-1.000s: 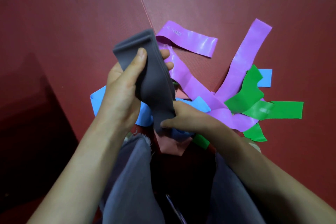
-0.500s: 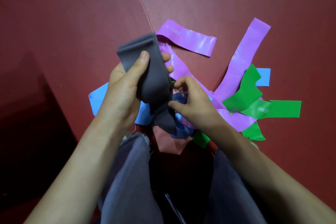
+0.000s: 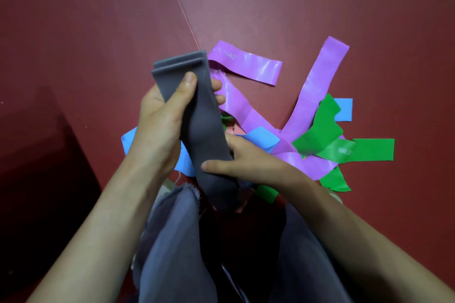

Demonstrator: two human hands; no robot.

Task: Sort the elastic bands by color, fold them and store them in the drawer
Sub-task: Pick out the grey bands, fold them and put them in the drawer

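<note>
At the centre of the view, a stack of grey elastic bands is held clear of the red floor mat, laid flat together, with several layered edges visible at its upper end. The stack is tilted, its upper end up and to the left and its lower end toward the person's lap.

The left hand is clenched on the upper half of the stack. Its thumb is pressed flat on the near face, and its fingers are wrapped behind, with the tips showing at the stack's right edge. The right hand is grasping the lower half. Its thumb is laid across the near face, and the remaining fingers are hidden behind the stack. The lower end of the stack hangs free below that grip.

Unsorted bands are heaped on the mat behind and to the right of the hands. Purple bands are spread outward from the heap, and one of them bears faint lettering that cannot be read. Green bands are crossed over the purple ones on the right. Blue bands are partly buried, with ends showing on both sides of the heap. A pink band is only glimpsed beneath the others.

A thin seam is seen running diagonally across the mat. Grey trousers fill the lower foreground.
</note>
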